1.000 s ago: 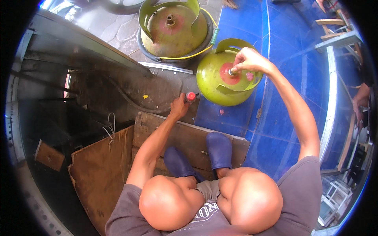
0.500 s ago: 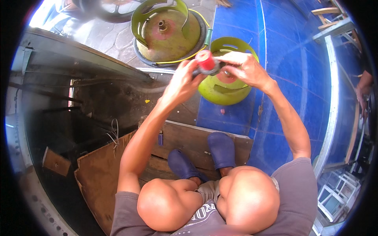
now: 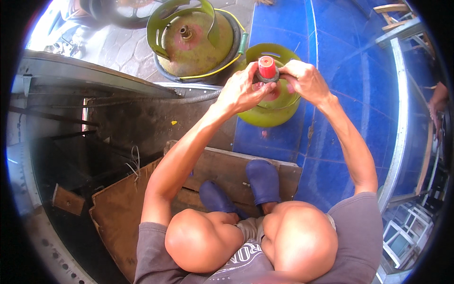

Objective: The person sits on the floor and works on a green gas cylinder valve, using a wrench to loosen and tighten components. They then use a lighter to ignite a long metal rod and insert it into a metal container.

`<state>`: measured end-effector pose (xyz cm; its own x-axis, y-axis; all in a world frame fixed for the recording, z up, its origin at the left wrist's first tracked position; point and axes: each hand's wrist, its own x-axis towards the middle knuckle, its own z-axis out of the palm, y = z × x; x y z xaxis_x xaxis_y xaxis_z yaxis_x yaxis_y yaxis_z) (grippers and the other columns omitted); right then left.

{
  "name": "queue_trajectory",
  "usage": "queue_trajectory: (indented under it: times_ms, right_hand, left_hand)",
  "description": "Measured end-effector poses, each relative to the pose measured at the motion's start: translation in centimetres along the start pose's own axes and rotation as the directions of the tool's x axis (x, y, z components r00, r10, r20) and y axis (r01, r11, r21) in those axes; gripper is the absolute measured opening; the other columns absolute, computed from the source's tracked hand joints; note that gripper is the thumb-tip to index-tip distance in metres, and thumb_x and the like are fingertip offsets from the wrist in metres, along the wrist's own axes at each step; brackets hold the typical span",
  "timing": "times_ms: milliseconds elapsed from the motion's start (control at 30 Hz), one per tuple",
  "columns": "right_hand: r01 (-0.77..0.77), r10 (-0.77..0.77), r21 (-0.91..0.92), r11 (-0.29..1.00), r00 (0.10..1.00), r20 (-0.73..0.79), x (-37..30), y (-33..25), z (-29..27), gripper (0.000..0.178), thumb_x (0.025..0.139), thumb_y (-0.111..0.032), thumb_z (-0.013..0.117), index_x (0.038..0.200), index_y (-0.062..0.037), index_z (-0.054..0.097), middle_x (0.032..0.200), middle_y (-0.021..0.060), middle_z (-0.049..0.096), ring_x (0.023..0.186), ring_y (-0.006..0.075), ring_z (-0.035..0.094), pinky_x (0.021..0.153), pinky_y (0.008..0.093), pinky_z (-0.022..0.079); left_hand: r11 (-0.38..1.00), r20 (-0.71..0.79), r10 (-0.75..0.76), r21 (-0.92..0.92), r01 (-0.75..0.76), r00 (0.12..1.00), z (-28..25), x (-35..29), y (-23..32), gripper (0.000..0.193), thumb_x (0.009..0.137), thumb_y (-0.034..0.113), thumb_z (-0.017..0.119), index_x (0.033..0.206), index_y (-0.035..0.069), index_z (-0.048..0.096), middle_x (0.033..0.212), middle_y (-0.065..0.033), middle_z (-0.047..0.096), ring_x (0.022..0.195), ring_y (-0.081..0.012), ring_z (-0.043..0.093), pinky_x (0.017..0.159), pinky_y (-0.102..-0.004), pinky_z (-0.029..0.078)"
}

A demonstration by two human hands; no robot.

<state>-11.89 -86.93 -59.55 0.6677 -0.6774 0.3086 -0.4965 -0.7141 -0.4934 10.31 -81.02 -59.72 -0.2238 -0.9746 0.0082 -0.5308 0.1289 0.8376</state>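
A gas regulator (image 3: 267, 68) with a red knob and dark body is held above the top of a green gas cylinder (image 3: 265, 116). My left hand (image 3: 246, 90) wraps round its left side, fingers closed on the body. From the right, my right hand (image 3: 305, 80) pinches the regulator's dark side part with thumb and fingers. A grey ribbed hose (image 3: 202, 98) runs from the left toward my left hand. The cylinder stands upright on blue tiles, its cut-out collar rising behind my hands. My hands and the regulator hide most of the cylinder's valve.
Behind on the left, a second green cylinder (image 3: 203, 49) stands in a black bucket with a yellow handle. A metal-edged cabinet (image 3: 94, 75) lies left; a metal frame (image 3: 401, 109) runs along the right. Another person's hand (image 3: 435, 111) shows at far right. A wooden board (image 3: 227, 165) lies under my shoes.
The regulator has moved slightly right, and its red knob now stands more upright. My left hand has shifted right and turned round it; the ribbed hose now shows more clearly.
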Motion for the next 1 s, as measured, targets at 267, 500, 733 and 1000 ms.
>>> queue_trajectory:
  times_ms: [267, 500, 733, 1000]
  right_hand:
    - [0.015, -0.011, -0.047, 0.999, 0.997, 0.077, -0.4, 0.5, -0.5, 0.02, 0.076, 0.001, 0.065, 0.094, -0.0026, 0.072, 0.089, 0.015, 0.07, 0.083, 0.0345, 0.067, 0.073, 0.0438, 0.054]
    - [-0.159, 0.164, -0.045, 0.986, 0.923, 0.347, 3.8, 1.7, -1.9, 0.021, 0.077, -0.003, 0.068, 0.095, -0.0037, 0.076, 0.085, 0.0144, 0.073, 0.076, 0.032, 0.07, 0.07, 0.039, 0.054]
    - [-0.103, 0.142, -0.17, 0.98, 0.962, 0.235, 3.3, -0.3, -1.5, 0.017, 0.078, -0.006, 0.071, 0.094, -0.0019, 0.073, 0.098, 0.0125, 0.072, 0.089, 0.0292, 0.066, 0.082, 0.0376, 0.05]
    - [0.164, -0.084, -0.226, 0.96, 0.941, 0.326, 1.4, 1.2, -0.5, 0.023, 0.075, -0.004, 0.073, 0.097, -0.0066, 0.068, 0.095, 0.0063, 0.066, 0.095, 0.0257, 0.057, 0.089, 0.0399, 0.037]
  left_hand:
    - [1.0, 0.067, 0.006, 0.001, -0.007, 0.998, 1.0, 0.7, 0.0, 0.055, 0.086, 0.038, 0.073, 0.128, 0.007, 0.057, 0.11, -0.0195, 0.07, 0.102, -0.0361, 0.068, 0.087, -0.0423, 0.053]
    - [0.997, 0.182, -0.05, -0.05, 0.06, 0.982, 0.4, 1.7, -0.3, 0.055, 0.083, 0.035, 0.076, 0.128, 0.009, 0.057, 0.109, -0.0191, 0.07, 0.101, -0.0355, 0.068, 0.087, -0.0426, 0.053]
    - [0.989, 0.21, -0.121, -0.056, 0.136, 0.97, -0.1, 2.1, 0.0, 0.059, 0.079, 0.037, 0.079, 0.126, 0.01, 0.057, 0.109, -0.0199, 0.07, 0.103, -0.0393, 0.066, 0.088, -0.0461, 0.052]
    - [0.997, 0.117, -0.034, -0.06, 0.041, 0.993, 0.1, 1.4, -0.8, 0.058, 0.076, 0.045, 0.079, 0.117, 0.008, 0.062, 0.097, -0.0169, 0.072, 0.094, -0.0376, 0.068, 0.082, -0.0472, 0.053]
